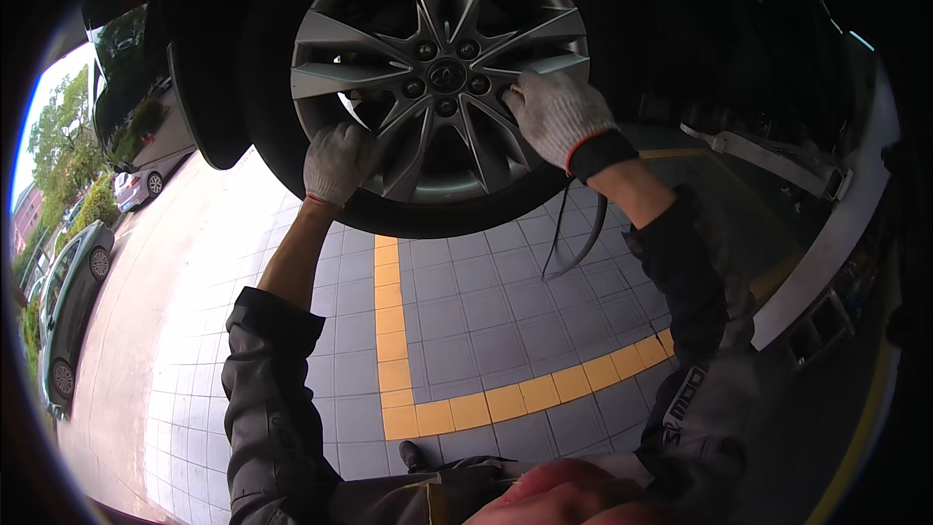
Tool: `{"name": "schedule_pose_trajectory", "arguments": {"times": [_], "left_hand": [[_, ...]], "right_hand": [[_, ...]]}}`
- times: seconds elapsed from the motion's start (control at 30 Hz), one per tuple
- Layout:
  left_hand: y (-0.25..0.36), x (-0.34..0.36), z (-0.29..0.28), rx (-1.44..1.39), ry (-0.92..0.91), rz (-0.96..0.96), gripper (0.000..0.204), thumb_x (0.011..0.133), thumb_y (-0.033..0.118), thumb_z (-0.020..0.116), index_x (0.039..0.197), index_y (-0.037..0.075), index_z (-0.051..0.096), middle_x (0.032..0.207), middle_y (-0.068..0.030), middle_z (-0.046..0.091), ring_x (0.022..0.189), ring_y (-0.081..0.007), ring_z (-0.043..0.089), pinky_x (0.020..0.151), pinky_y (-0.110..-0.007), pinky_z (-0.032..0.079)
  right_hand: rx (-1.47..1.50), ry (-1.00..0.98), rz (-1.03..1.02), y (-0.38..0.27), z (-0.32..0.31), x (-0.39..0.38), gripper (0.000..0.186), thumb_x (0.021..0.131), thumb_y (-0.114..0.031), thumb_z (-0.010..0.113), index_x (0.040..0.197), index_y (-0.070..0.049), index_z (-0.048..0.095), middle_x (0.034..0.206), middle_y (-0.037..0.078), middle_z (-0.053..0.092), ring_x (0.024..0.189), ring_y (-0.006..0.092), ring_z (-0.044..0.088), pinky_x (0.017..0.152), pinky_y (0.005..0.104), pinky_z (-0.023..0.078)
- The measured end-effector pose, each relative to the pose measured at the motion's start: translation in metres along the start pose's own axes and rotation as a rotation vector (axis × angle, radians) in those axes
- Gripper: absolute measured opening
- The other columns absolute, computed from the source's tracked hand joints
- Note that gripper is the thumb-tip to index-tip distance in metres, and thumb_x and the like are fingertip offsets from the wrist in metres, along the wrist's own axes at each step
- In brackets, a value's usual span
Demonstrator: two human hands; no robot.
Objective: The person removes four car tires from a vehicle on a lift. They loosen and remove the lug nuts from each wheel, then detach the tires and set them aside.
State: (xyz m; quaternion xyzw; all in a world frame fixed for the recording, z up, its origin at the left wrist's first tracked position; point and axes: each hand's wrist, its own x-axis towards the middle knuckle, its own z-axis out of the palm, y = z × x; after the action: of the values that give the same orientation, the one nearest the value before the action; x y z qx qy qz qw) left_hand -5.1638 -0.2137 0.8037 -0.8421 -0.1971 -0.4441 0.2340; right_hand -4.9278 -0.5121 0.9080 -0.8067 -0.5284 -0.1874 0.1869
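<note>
In front of me hangs a car wheel (404,163) with silver spokes, and its black tyre (428,221) stands clear of the floor. My left hand (338,163), in a whitish knitted glove, has its fingers curled over the lower left of the rim, the fingertips partly hidden among the spokes. On the right, my right hand (562,119) wears the same kind of glove. Its fingers are bent around a spoke beside the hub. Several wheel nuts (445,107) sit around the centre cap (447,76).
A thin black cable or strap (589,251) hangs below my right wrist. A pale lift arm (768,157) and a curved pale panel (838,233) stand at right. Yellow tiles (394,331) line the grey floor. Outside at left, a dark car (73,316) is parked.
</note>
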Motion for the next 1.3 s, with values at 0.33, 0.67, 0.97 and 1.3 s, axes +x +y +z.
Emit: {"name": "schedule_pose_trajectory", "arguments": {"times": [0.33,0.67,0.97,1.3], "left_hand": [[0.161,0.24,-0.015,0.061,0.155,0.156,0.034,0.11,0.04,0.066,0.114,0.008,0.076,0.106,-0.0146,0.081,0.101,-0.0355,0.08,0.091,-0.05,0.062],[0.188,0.316,0.003,0.228,0.232,0.186,0.03,0.112,0.028,0.059,0.109,0.007,0.079,0.108,-0.0163,0.084,0.096,-0.0349,0.084,0.082,-0.048,0.068],[0.18,0.314,-0.002,0.319,0.218,0.306,0.022,0.106,0.02,0.062,0.106,0.011,0.083,0.106,-0.0121,0.085,0.097,-0.0308,0.085,0.08,-0.044,0.068],[0.17,0.327,0.007,0.225,0.192,0.333,0.025,0.111,0.02,0.057,0.114,0.009,0.078,0.113,-0.0148,0.084,0.101,-0.0344,0.084,0.084,-0.049,0.067]], "right_hand": [[0.588,-0.295,0.623,0.081,0.209,-0.453,0.033,0.119,-0.032,0.062,0.106,-0.003,0.07,0.081,0.012,0.071,0.073,0.022,0.069,0.069,0.0409,0.054],[0.477,0.262,1.522,0.026,0.217,-0.754,0.041,0.115,-0.032,0.062,0.104,0.006,0.073,0.096,0.021,0.076,0.086,0.0329,0.071,0.079,0.0488,0.053],[0.521,0.439,1.44,0.006,0.24,-0.722,0.045,0.116,-0.037,0.06,0.104,0.005,0.071,0.097,0.018,0.076,0.087,0.0318,0.07,0.083,0.0455,0.054],[0.511,0.372,1.371,0.01,0.238,-0.685,0.04,0.114,-0.033,0.06,0.105,0.005,0.071,0.095,0.025,0.076,0.088,0.044,0.072,0.083,0.0517,0.055]]}}
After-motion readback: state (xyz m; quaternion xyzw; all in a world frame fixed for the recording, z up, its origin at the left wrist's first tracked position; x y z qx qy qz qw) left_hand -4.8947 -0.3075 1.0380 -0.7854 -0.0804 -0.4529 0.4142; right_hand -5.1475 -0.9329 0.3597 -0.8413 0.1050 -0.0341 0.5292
